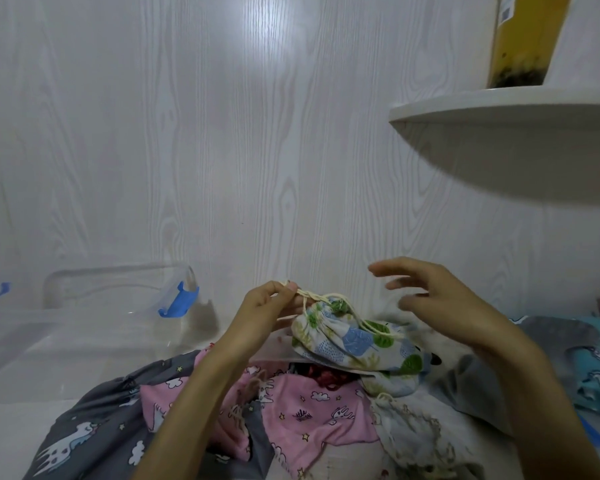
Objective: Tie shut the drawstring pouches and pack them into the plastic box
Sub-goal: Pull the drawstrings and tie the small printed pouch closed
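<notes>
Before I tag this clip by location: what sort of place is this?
Probably a room at home: a wood-grain wall panel, a white corner shelf, and printed cloth pouches heaped beside a clear plastic box.

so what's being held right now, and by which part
The left hand pinches the cream drawstring of the leaf-print pouch. The right hand holds nothing.
</notes>
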{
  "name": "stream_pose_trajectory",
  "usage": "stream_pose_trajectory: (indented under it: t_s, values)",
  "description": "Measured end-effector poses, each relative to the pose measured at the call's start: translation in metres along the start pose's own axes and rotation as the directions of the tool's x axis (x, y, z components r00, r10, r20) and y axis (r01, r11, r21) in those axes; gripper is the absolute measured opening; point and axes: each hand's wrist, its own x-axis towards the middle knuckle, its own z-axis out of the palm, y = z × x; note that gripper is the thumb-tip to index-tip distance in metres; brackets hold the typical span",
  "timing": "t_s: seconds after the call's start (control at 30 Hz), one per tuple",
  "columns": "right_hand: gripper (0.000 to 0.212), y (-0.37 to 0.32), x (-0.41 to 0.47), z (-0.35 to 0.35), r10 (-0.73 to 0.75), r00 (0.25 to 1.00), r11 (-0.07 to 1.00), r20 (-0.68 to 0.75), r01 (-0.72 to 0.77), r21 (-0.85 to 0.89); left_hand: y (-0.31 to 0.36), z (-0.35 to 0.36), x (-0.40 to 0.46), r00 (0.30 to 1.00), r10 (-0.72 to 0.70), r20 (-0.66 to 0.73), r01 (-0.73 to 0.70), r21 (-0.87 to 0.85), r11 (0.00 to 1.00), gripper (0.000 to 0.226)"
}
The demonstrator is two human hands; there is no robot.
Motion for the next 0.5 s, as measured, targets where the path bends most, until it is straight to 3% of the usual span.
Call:
stream_pose_trajectory:
  t_s: [0.07,0.2,0.37,0.43,0.5]
  values:
    - [0.027,-0.014,0.000,0.013,-0.041,0.998,0.998,-0.057,0.044,0.053,0.000,0.003,0.000,1.000,0.003,0.026,-0.003,-0.003,1.000,0.021]
    - [0.027,-0.007,0.005,0.048,-0.005,0.998,0.980,-0.060,-0.007,-0.199,-0.002,0.008,-0.001,0.998,0.007,0.059,-0.007,0.003,1.000,0.022]
    - [0.018,0.005,0.010,0.053,-0.030,0.987,0.980,-0.155,-0.002,-0.200,-0.007,0.011,-0.001,1.000,0.010,0.014,-0.010,-0.008,1.000,0.022]
    - [0.014,0.008,0.011,0.052,-0.022,0.993,0.993,-0.117,0.008,-0.119,-0.010,0.012,0.000,0.999,0.014,-0.030,-0.015,-0.038,0.999,0.020]
    - [0.011,0.010,0.011,0.052,0.021,1.000,1.000,0.019,-0.020,-0.023,-0.013,0.013,0.000,0.997,0.034,-0.066,-0.036,-0.037,0.999,0.019]
